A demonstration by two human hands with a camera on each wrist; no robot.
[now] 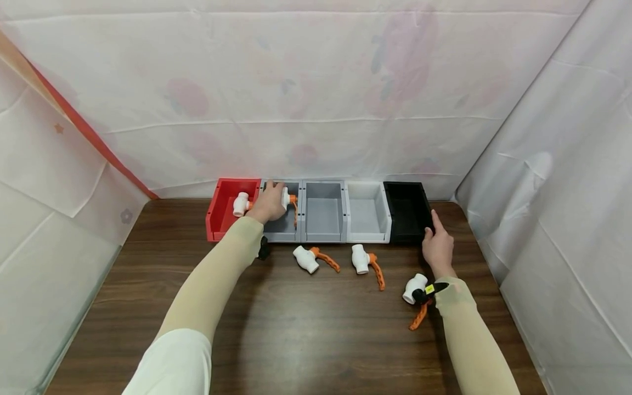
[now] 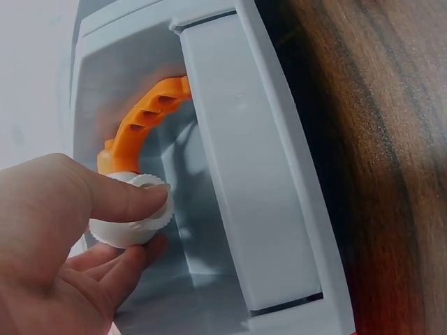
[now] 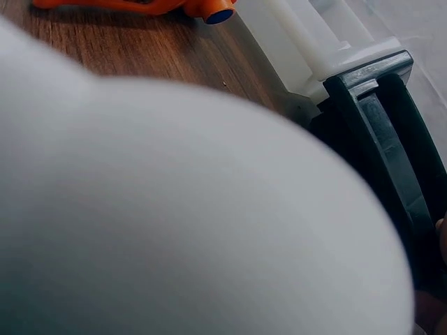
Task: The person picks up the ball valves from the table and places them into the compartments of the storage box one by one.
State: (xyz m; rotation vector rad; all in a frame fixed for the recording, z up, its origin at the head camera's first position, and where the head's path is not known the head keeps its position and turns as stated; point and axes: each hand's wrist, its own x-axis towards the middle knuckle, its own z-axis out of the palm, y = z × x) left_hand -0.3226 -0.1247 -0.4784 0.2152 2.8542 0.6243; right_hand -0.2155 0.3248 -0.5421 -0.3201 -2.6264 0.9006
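My left hand (image 1: 269,204) reaches into the blue-grey bin beside the red one. In the left wrist view its thumb and fingers pinch the white body of a ball valve (image 2: 129,227), whose orange lever handle (image 2: 143,118) points toward the bin's front wall. My right hand (image 1: 438,249) rests at the near right corner of the black bin (image 1: 408,241), index finger stretched along its side. Just left of the right wrist lies another ball valve (image 1: 415,289), partly covered by the wrist camera. A blurred white shape (image 3: 209,209) hides most of the right wrist view.
Five bins stand in a row against the curtain: a red bin (image 1: 212,225) with a ball valve (image 1: 240,204) inside, two grey ones, a white bin (image 1: 367,237) and the black one. Two more ball valves, one left (image 1: 306,259) and one right (image 1: 360,259), lie in front on the wooden table (image 1: 306,340).
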